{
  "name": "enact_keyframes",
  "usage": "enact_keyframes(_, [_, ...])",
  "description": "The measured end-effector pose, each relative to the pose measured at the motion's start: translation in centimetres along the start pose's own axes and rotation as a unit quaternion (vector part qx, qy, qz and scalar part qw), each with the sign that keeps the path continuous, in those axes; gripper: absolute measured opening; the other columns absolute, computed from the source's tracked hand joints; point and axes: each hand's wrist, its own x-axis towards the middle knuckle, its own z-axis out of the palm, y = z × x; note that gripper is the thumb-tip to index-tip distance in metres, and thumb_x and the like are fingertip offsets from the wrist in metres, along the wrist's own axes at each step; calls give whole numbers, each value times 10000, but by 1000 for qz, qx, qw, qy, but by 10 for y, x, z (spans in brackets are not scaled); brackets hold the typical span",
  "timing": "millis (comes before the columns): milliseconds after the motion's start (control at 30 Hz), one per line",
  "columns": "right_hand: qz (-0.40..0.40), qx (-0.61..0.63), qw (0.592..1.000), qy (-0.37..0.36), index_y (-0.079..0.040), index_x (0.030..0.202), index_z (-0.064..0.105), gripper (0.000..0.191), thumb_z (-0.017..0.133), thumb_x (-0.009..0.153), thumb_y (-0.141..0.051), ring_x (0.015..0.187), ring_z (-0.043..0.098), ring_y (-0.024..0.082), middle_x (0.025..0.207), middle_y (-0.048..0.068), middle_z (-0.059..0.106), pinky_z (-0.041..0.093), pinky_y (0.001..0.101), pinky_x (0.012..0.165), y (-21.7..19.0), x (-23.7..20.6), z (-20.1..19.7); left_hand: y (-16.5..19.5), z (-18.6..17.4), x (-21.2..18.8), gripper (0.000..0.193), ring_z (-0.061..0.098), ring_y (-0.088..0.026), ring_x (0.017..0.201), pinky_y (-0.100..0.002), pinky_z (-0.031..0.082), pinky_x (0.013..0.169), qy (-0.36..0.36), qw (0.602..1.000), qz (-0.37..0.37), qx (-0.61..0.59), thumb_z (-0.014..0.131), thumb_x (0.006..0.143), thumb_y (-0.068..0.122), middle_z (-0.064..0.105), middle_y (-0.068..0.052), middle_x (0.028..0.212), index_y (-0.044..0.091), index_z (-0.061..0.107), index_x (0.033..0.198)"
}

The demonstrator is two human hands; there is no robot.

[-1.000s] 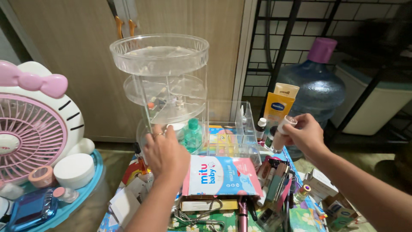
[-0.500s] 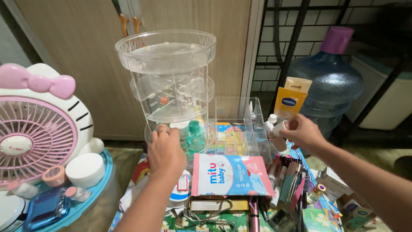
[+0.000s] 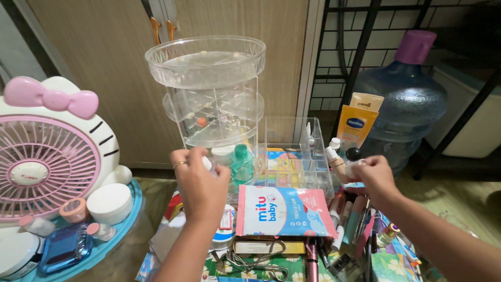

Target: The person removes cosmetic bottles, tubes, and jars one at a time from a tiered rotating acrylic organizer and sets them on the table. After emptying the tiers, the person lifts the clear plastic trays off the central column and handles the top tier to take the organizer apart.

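My left hand (image 3: 201, 183) is closed around a small white container (image 3: 209, 163), low in front of the clear tiered round organizer (image 3: 206, 65). A ring shows on one finger. My right hand (image 3: 374, 177) pinches a small white-capped bottle (image 3: 358, 164) just right of the clear rectangular box (image 3: 292, 149). A small tan bottle (image 3: 336, 159) and a dark-capped one (image 3: 353, 153) stand next to that hand. A green bottle (image 3: 241, 163) sits at the organizer's base between my hands. A pink and blue pack of wipes (image 3: 284, 211) lies below them.
A pink and white cat-shaped fan (image 3: 49, 167) stands at the left on a blue tray (image 3: 128, 222) with white jars (image 3: 109, 202). A yellow tube (image 3: 357, 122) and a large blue water jug (image 3: 404, 99) stand at the right. Pens, tubes and scissors (image 3: 261, 266) clutter the front.
My left hand has risen toward the organizer's base with the white container. My right hand has dropped a little beside the clear box. The view has moved closer.
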Motion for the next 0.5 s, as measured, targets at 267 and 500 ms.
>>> enact_keyframes(267, [62,-200,976,58,-1,1006,753,388,864,781,-297,879,719,326,956,164,741,602,459,762,-16,-1,3,42,4,0,464,623,-332,937,-427,542,787,79,985,-101,-115,785,719,116,514,-158,1119,39,563,1119])
enact_keyframes(500, [-40,-596,802,-2,-122,953,840,537,755,767,-618,930,767,288,955,106,793,602,406,806,-43,-22,21,86,11,-18,472,648,-315,911,-438,557,776,-32,985,-66,-158,750,722,101,526,-138,1139,53,547,1146])
